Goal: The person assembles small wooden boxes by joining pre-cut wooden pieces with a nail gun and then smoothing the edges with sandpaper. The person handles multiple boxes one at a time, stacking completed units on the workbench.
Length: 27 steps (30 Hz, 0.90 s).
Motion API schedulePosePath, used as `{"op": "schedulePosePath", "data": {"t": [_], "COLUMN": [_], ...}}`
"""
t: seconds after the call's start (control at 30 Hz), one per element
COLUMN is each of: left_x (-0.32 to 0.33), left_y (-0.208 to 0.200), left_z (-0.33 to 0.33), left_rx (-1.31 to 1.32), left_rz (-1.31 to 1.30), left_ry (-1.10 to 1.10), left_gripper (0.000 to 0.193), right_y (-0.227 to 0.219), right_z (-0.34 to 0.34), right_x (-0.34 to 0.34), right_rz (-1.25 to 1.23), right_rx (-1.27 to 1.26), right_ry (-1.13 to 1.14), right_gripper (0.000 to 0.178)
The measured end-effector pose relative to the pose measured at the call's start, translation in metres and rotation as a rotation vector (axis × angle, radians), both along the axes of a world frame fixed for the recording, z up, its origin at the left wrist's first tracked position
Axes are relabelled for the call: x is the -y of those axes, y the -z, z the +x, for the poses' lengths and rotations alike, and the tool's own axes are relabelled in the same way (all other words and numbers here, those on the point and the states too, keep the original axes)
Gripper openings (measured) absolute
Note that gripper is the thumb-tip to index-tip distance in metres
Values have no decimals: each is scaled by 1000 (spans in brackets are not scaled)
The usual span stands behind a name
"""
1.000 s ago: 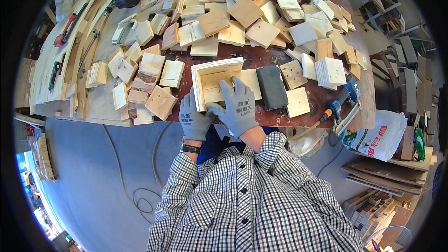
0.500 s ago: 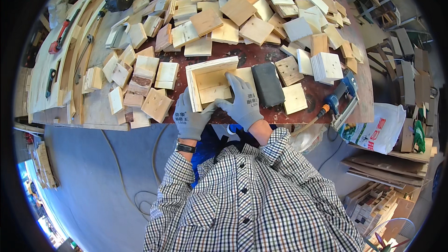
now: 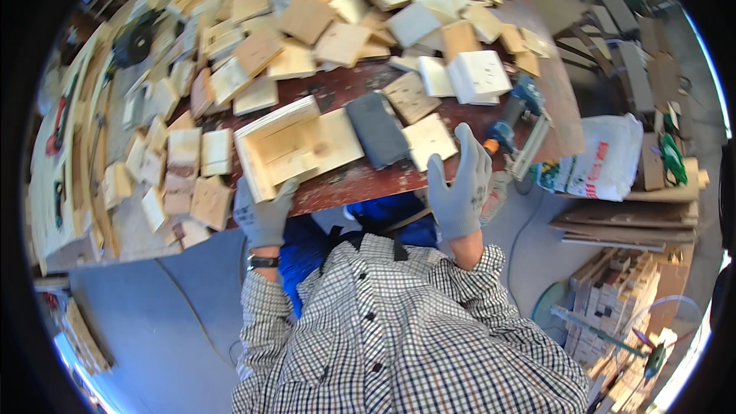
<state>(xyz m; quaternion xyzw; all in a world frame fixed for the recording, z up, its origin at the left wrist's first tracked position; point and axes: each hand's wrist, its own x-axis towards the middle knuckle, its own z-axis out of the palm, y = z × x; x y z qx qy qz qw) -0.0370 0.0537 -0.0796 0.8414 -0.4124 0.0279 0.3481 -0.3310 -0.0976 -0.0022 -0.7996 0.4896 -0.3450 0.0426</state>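
Observation:
A partly built pale wooden box (image 3: 277,155), with upright boards along its far and left sides, lies at the table's near edge. My left hand (image 3: 263,213), in a grey glove, grips its near left corner; the thumb shows in front and the other fingers are partly hidden. My right hand (image 3: 464,188), gloved too, is raised beyond the table edge with thumb and fingers apart, holding nothing. Nearest to it lies a square wooden piece (image 3: 431,142). A dark grey block (image 3: 376,130) touches or nearly touches the box's right end. The blue nail gun (image 3: 510,119) lies farther right.
Loose square wooden pieces (image 3: 307,19) are heaped across the dark red table (image 3: 330,198). Long boards (image 3: 73,153) with hand tools run along the left. A stack of pale pieces (image 3: 477,77) stands behind the nail gun. A white printed bag (image 3: 602,157) sits off the right edge.
My right hand has let go of the box and moved right, opening. My left hand stays at the box's near left corner. The view has shifted and tilted.

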Motion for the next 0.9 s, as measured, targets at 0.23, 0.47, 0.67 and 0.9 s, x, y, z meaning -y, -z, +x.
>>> {"op": "schedulePosePath", "data": {"t": [0.23, 0.47, 0.67, 0.9], "left_x": [1, -5, -6, -2], "left_y": [9, 13, 15, 14], "left_z": [4, 8, 11, 7], "left_rx": [-64, -67, -36, 17], "left_rz": [-85, -71, -20, 69], "left_ry": [50, 31, 58, 55], "left_gripper": [68, 68, 75, 75], "right_y": [48, 11, -36, 48], "right_z": [-36, -27, 23, 155], "right_x": [25, 17, -16, -50], "right_rz": [198, 136, 191, 263], "right_rx": [-468, -358, 167, -9], "right_ry": [-34, 97, -350, -379], "right_gripper": [86, 67, 71, 77]}}
